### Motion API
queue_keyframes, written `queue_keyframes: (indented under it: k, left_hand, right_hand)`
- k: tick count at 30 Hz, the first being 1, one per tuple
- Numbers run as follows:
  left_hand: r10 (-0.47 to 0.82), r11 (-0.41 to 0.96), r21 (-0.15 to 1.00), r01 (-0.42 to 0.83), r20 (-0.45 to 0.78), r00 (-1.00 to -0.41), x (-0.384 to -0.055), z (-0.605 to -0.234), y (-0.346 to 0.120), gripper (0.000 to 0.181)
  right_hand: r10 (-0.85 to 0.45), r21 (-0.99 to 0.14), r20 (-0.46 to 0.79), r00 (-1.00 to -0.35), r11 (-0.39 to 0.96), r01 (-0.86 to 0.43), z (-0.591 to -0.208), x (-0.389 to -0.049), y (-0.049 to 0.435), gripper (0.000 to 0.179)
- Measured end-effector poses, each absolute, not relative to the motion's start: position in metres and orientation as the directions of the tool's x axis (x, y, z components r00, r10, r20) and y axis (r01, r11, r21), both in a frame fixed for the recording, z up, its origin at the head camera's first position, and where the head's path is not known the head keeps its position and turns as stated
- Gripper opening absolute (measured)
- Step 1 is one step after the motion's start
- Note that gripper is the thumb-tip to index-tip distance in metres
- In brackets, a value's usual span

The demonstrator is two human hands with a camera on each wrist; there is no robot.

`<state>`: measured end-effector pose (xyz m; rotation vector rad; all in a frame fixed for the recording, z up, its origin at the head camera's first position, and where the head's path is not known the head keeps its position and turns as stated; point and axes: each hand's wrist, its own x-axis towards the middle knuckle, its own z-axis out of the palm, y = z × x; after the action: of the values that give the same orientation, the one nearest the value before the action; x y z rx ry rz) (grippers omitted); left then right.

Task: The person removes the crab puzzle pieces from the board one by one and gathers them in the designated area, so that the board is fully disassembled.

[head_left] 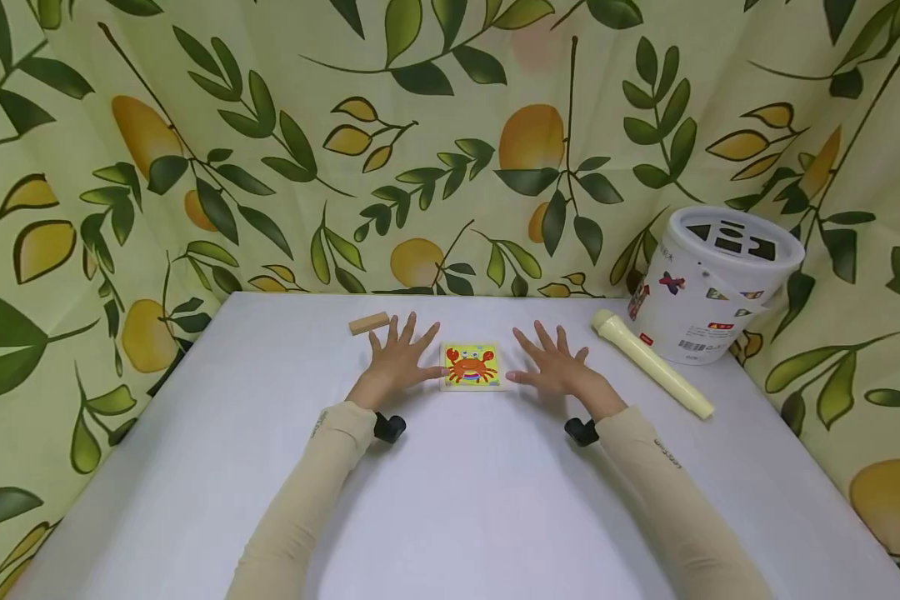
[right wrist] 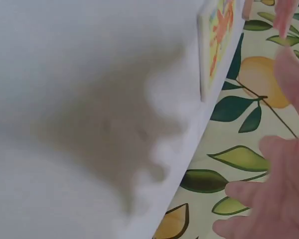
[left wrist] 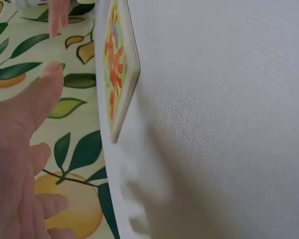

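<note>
A square crab picture puzzle (head_left: 472,367) lies flat on the white table, its red crab on a yellow ground. My left hand (head_left: 396,364) hovers at its left side, fingers spread, the thumb tip overlapping the puzzle's left edge in the head view. To the right of the puzzle my right hand (head_left: 560,371) is held palm down with fingers spread, holding nothing. Both wrist views show the puzzle (left wrist: 118,64) lying beyond the thumbs, with hand shadows on the tabletop. Just past the left fingertips lies a small wooden block (head_left: 369,323).
A cream-coloured stick (head_left: 652,364) with a rounded head lies right of my right hand. Behind it a white lidded bucket (head_left: 708,287) stands at the table's back right corner. A leaf-and-fruit patterned curtain (head_left: 450,167) hangs behind the white table (head_left: 450,517).
</note>
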<state>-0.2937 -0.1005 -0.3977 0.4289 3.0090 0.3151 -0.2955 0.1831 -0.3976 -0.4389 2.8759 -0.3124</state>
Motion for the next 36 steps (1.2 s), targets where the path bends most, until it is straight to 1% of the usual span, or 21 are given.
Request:
queue_keyframes:
  k: [3, 5, 7, 10, 12, 14, 18, 20, 26, 31, 36]
  left_hand:
    - [0.297, 0.932, 0.229, 0.281, -0.036, -0.954, -0.294, -0.389, -0.097, 0.075]
    - [0.329, 0.920, 0.250, 0.303, -0.067, -0.942, -0.293, -0.385, -0.091, 0.070]
    - [0.367, 0.905, 0.281, 0.321, -0.130, -0.921, -0.291, -0.384, -0.082, 0.066]
    - [0.399, 0.901, 0.272, 0.339, -0.207, -0.894, -0.290, -0.386, -0.071, 0.066]
    - [0.397, 0.908, 0.238, 0.345, -0.228, -0.889, -0.292, -0.388, -0.067, 0.067]
    - [0.402, 0.910, 0.204, 0.360, -0.227, -0.887, -0.295, -0.391, -0.065, 0.067]
    - [0.434, 0.896, 0.217, 0.387, -0.248, -0.866, -0.300, -0.395, -0.066, 0.065]
    - [0.448, 0.890, 0.217, 0.400, -0.259, -0.856, -0.301, -0.397, -0.067, 0.063]
    - [0.465, 0.884, 0.188, 0.428, -0.260, -0.846, -0.302, -0.401, -0.071, 0.060]
    - [0.451, 0.890, 0.203, 0.407, -0.271, -0.851, -0.301, -0.402, -0.076, 0.059]
    - [0.445, 0.894, 0.203, 0.399, -0.292, -0.847, -0.298, -0.407, -0.080, 0.058]
  right_hand:
    - [-0.319, -0.247, -0.115, -0.941, 0.927, -0.283, -0.388, -0.308, 0.179, 0.082]
    - [-0.325, -0.252, -0.055, -0.944, 0.920, -0.302, -0.382, -0.317, 0.173, 0.076]
    - [-0.341, -0.268, 0.008, -0.940, 0.905, -0.331, -0.379, -0.325, 0.165, 0.066]
    - [-0.437, -0.297, 0.066, -0.897, 0.849, -0.436, -0.379, -0.337, 0.147, 0.048]
    - [-0.512, -0.318, 0.057, -0.857, 0.805, -0.501, -0.381, -0.344, 0.133, 0.037]
    - [-0.569, -0.342, 0.021, -0.822, 0.769, -0.541, -0.384, -0.349, 0.120, 0.032]
    - [-0.574, -0.356, -0.063, -0.816, 0.777, -0.519, -0.392, -0.354, 0.106, 0.032]
    - [-0.569, -0.357, -0.081, -0.818, 0.783, -0.509, -0.395, -0.355, 0.102, 0.033]
    - [-0.561, -0.347, -0.087, -0.823, 0.792, -0.503, -0.399, -0.356, 0.095, 0.035]
    - [-0.577, -0.350, -0.091, -0.811, 0.781, -0.517, -0.402, -0.357, 0.087, 0.037]
    - [-0.580, -0.339, -0.107, -0.808, 0.785, -0.518, -0.411, -0.356, 0.080, 0.034]
